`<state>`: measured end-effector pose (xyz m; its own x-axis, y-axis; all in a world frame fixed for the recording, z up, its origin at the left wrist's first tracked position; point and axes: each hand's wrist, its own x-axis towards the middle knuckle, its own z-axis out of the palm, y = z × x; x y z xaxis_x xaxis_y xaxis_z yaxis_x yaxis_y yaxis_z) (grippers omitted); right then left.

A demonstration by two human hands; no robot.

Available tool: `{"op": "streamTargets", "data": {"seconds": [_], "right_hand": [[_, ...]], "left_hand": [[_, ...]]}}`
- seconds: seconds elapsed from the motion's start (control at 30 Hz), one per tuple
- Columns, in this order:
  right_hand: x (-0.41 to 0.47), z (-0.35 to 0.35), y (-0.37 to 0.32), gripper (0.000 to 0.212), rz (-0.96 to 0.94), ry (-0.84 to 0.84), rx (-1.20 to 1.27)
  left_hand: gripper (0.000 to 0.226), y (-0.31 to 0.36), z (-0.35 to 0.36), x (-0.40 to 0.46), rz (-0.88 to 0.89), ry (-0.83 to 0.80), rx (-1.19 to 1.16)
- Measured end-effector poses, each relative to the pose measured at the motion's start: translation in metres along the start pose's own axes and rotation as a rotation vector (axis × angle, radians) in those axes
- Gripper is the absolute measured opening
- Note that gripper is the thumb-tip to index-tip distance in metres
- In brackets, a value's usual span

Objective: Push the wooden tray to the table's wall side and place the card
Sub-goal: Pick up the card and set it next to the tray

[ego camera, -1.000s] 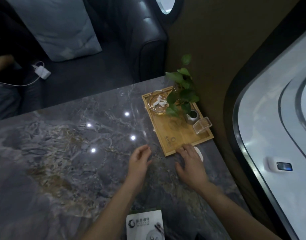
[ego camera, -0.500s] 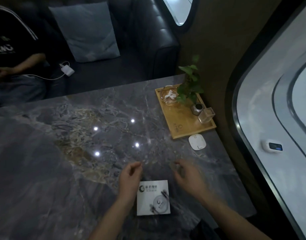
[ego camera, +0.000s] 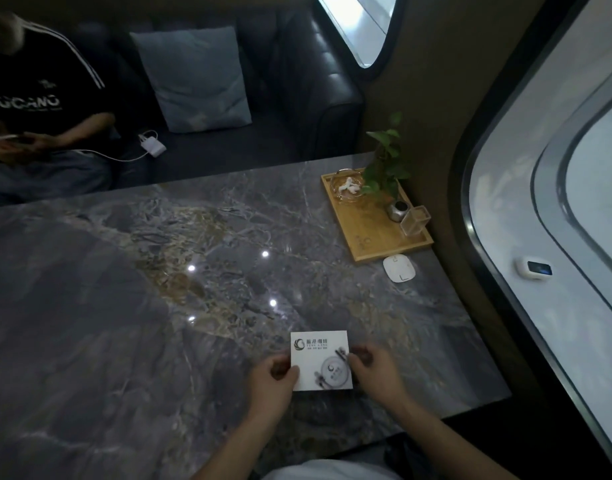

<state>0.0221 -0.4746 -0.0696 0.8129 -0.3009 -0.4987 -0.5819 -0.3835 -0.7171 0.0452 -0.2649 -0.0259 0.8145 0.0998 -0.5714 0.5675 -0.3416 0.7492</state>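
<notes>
Both hands' fingers [ego camera: 290,370] pinching the card [ego camera: 320,360]; wooden tray [ego camera: 366,237] with plant [ego camera: 384,164], apparently glass dish [ego camera: 346,188], clear box [ego camera: 414,221].

both hands [ego camera: 275,377] pinching card [ego camera: 321,360], tray [ego camera: 375,233] at wall

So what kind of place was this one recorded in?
Probably a booth in a cafe or lounge, perhaps themed like a cabin: a marble-look table against a wall with rounded windows, a dark leather sofa opposite, and a wooden tray with a glass ashtray and a plant.
</notes>
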Motion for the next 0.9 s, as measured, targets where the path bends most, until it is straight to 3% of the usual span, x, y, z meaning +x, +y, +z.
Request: {"op": "streamTargets", "data": {"seconds": [0.2,0.5,0.9], "right_hand": [[-0.010,0.006,-0.003,0.012,0.004,0.052,0.018],[-0.014,0.007,-0.016,0.016,-0.021,0.044,-0.091],[-0.014,0.007,-0.017,0.014,-0.007,0.027,0.007]], "left_hand": [[0.014,-0.009,-0.005,0.003,0.045,-0.025,0.082],[0.022,-0.009,-0.015,0.008,0.072,-0.119,0.127],[0.021,-0.011,-0.013,0.015,0.004,-0.166,0.049]]}}
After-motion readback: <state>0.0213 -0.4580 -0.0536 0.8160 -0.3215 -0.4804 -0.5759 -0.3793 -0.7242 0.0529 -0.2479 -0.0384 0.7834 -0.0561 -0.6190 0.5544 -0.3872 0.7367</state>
